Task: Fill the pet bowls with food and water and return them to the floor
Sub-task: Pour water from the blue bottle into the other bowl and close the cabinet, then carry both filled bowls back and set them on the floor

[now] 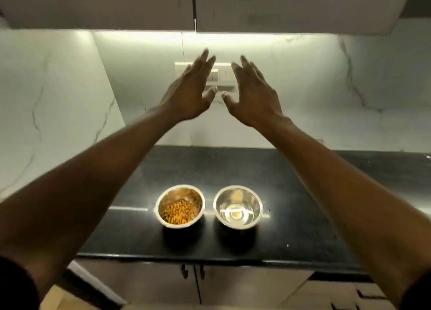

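Observation:
Two steel pet bowls stand side by side on the black countertop point(303, 193). The left bowl point(180, 206) holds orange-brown kibble. The right bowl point(238, 207) holds clear water. My left hand point(190, 95) and my right hand point(253, 97) are raised high above the counter, in front of the wall, palms away from me, fingers spread, holding nothing. Both hands are well above and behind the bowls and touch neither.
A white switch panel point(221, 75) sits on the marble backsplash behind my hands. Brown wall cabinets point(279, 8) hang overhead. Lower cabinet doors with dark handles point(193, 272) are under the counter edge. A strip of floor point(60, 300) shows at bottom left.

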`<state>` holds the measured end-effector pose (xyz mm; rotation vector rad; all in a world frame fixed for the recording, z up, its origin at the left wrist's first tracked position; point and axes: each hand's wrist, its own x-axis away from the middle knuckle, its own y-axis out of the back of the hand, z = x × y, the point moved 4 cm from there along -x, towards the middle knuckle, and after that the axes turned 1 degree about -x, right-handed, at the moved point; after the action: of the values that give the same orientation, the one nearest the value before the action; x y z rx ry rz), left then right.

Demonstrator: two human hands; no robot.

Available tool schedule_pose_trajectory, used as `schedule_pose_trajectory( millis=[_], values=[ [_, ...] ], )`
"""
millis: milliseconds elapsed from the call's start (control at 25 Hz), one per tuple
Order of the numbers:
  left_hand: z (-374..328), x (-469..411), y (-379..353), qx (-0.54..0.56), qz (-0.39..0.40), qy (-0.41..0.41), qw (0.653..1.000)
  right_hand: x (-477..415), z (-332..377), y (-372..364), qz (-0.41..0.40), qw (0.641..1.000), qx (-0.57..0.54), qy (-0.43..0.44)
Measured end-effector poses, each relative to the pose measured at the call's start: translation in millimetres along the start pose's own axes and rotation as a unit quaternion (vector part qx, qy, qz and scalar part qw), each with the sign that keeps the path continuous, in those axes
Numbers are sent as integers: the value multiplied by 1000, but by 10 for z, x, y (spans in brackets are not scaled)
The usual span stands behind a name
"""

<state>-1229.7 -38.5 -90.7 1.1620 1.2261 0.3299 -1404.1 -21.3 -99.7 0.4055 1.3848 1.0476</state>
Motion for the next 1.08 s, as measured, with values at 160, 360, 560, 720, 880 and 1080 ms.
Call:
schedule_pose_trajectory(
  millis=[160, 360, 560, 720, 880, 1080],
  values=[
    [186, 1103, -1075, 98, 104, 136, 980, 962, -191, -827, 144, 986, -53, -59],
    [513, 2105, -1849, 136, 188, 307, 923, 1970, -645, -1622, 285, 933, -110, -190],
    [869, 2947, -2107, 166, 50, 625, 761, 2520, -962, -1970, 299, 897, -152, -288],
    [919, 3204, -2252, 275, -38, 739, 613, 2683, -1148, -2112, 264, 854, -202, -400],
    [843, 3195, -2330, 328, -30, 747, 577, 2758, -1245, -2175, 233, 821, -221, -473],
    [825, 3273, -2368, 357, -29, 742, 566, 2754, -1290, -2216, 225, 816, -216, -487]
  ],
)
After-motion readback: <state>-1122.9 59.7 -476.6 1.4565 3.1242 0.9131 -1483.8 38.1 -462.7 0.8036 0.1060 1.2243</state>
